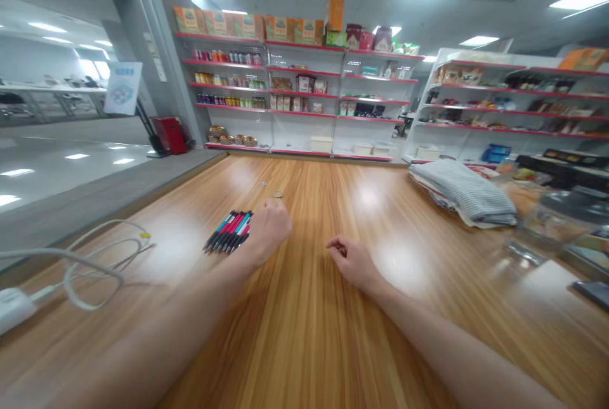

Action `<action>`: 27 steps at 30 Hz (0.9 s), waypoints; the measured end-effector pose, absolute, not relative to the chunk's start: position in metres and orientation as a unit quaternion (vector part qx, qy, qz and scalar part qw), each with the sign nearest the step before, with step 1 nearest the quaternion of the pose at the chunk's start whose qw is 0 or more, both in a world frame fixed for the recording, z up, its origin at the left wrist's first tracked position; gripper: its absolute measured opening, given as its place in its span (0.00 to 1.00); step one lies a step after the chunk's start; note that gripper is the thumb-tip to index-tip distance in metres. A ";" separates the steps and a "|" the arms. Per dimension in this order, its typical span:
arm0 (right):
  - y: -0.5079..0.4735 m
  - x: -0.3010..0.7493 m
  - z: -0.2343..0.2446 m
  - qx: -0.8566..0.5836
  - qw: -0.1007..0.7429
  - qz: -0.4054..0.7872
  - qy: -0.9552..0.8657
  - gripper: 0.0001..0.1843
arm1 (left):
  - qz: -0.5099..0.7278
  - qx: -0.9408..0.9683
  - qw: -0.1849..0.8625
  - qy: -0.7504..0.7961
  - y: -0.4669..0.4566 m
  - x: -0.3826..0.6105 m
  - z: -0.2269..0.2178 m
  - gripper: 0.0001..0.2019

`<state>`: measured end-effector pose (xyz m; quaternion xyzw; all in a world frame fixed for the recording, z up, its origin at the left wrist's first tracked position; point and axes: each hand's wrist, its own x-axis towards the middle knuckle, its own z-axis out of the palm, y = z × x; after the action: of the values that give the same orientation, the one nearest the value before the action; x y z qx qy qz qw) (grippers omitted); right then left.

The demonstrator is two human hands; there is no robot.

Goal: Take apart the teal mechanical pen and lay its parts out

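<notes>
A bundle of several pens (229,231), red, blue and black, lies on the wooden table (304,307) left of centre. My left hand (269,225) rests right beside the bundle's far end, fingers curled under and touching or gripping the pens. A small ring (278,193) lies just beyond that hand. My right hand (349,260) rests on the table to the right, fingers loosely curled in, with nothing visible in them.
White cables (98,257) and a white adapter (14,307) lie at the table's left edge. Folded grey cloth (464,192) sits at the right, with a glass jar (554,222) and clutter nearer. Shop shelves (304,92) with goods line the back wall.
</notes>
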<state>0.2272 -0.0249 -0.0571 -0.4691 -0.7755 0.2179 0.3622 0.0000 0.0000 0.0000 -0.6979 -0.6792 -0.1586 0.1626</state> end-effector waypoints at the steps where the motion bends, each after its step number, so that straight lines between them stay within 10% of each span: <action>1: -0.027 0.227 -0.057 -0.469 0.361 0.228 -0.773 0.10 | -0.155 -0.685 0.166 -0.692 0.001 -0.005 -0.004 0.17; 27: -0.035 0.229 -0.045 -0.407 0.436 0.372 -0.711 0.21 | -0.143 -0.858 0.149 -0.471 -0.043 0.020 -0.023 0.09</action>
<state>0.2286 -0.0355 -0.0451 -0.4071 -0.7109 0.3721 0.4364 0.0199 -0.0431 -0.0232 -0.8576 -0.4710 -0.1427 0.1491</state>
